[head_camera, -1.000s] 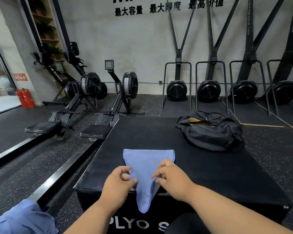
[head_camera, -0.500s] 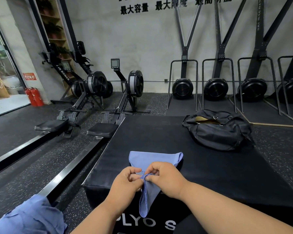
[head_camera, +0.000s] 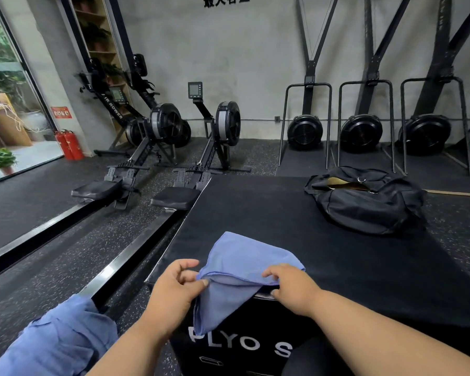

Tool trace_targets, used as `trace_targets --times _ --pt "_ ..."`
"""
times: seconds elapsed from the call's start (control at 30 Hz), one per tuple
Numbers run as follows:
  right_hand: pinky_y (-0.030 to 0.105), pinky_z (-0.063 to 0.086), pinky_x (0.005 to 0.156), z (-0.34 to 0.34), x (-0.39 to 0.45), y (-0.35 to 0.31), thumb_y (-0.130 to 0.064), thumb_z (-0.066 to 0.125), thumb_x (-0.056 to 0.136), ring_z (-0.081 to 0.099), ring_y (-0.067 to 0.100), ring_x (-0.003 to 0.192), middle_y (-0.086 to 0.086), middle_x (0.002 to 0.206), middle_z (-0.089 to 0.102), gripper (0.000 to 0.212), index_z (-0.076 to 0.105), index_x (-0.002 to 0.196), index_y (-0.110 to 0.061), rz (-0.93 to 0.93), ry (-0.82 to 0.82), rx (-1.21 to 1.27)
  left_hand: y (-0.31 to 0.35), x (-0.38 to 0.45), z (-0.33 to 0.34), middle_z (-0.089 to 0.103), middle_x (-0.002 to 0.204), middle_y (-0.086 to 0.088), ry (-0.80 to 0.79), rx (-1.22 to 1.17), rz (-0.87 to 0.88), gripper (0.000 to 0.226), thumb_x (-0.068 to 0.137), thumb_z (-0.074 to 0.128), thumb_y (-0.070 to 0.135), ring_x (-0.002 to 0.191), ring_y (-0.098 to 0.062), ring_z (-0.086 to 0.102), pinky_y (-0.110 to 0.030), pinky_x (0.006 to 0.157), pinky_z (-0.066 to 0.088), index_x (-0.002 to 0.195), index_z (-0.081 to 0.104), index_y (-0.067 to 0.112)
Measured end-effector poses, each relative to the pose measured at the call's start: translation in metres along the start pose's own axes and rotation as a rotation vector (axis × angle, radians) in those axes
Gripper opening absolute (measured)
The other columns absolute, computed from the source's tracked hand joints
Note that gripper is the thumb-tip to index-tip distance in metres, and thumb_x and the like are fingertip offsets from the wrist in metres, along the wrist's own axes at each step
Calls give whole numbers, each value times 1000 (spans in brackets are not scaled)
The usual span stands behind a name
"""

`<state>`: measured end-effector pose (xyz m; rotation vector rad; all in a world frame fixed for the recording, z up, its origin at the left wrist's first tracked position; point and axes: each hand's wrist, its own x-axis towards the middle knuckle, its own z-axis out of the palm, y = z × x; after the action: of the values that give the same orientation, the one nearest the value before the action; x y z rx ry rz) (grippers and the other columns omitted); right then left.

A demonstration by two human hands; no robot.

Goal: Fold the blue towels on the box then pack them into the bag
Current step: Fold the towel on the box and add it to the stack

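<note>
I see the left hand pinching the near-left corner of the blue towel and the right hand gripping its near-right edge, the towel lying on the black box at its near edge with one corner hanging over the front, well apart from the open black bag at the far right.

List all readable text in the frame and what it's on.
"PLYO S", cut off by the arm: front of the box.
"AIR ROWER": arm of the far-left rower.
"最大容", top cropped, further characters cut off: wall lettering.
Red sign by the extinguishers: too blurred to read.
Rower monitor: nothing legible.
</note>
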<state>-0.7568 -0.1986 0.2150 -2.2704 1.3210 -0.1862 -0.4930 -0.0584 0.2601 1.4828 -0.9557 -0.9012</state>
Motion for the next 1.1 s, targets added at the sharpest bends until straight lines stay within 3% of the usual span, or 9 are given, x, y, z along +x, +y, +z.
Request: trace_targets --times 0.1,0.23,0.43,0.6,0.67,0.73,0.87,0.97,1.1 --pt "29 37 106 6 2 23 -37 68 89 55 17 125 -11 131 52 42 62 130 -42 81 61 -156 -7 1 -13 74 84 -5 14 -17 -3 40 88 79 0 81 -13 68 -34 87 50 120 63 17" --pt "31 39 105 10 5 36 -54 67 92 53 17 118 -10 125 53 36 66 126 -43 74 113 -175 -14 2 -23 73 82 -4 37 -22 5 38 88 79 -2 78 -14 67 -33 84 50 118 64 18" --pt "25 46 86 13 9 45 -23 56 99 61 13 103 -18 126 51 25 72 116 -33 106 216 -90 -26 10 -39 70 79 -3 83 -13 23 37 89 79 0 75 -13 64 -35 82 48 119 65 17" --pt "32 38 85 1 13 36 -27 60 88 51 15 94 -16 96 60 6 61 87 -33 117 312 -55 -34 18 -55 66 78 -4 125 -68 0 46 78 84 13 73 -15 59 -37 79 46 119 65 18" --pt "33 30 86 -6 19 25 -27 63 85 47 14 95 -17 92 65 9 57 80 -31 87 388 25 -41 24 -65 65 80 -6 152 -77 -4 45 80 84 11 77 -19 59 -39 81 47 121 66 17" --pt "33 36 88 -17 30 7 -27 62 84 50 13 96 -15 92 68 9 56 79 -31 63 400 224 -52 29 -75 63 82 -9 189 -78 -23 39 87 79 2 80 -20 56 -36 78 46 121 65 14" --pt "31 45 69 -28 58 -34 -23 59 91 51 10 70 -14 74 58 13 55 80 -25 35 360 528 -69 30 -92 66 87 -11 279 -127 -115 33 94 67 -6 83 -19 58 -35 76 47 120 63 13" --pt "31 49 73 -27 87 -56 -26 59 96 59 12 79 -7 87 67 9 63 88 -23 51 323 606 -76 30 -107 60 89 -16 290 -204 -190 36 85 72 -1 85 -23 53 -37 78 45 119 62 3" --pt "28 50 77 -16 132 -73 -27 59 98 66 14 94 -6 99 71 11 68 94 -22 64 238 627 -85 33 -121 57 71 -7 261 -170 -253 24 76 68 5 60 -15 48 -20 51 41 100 67 -2"
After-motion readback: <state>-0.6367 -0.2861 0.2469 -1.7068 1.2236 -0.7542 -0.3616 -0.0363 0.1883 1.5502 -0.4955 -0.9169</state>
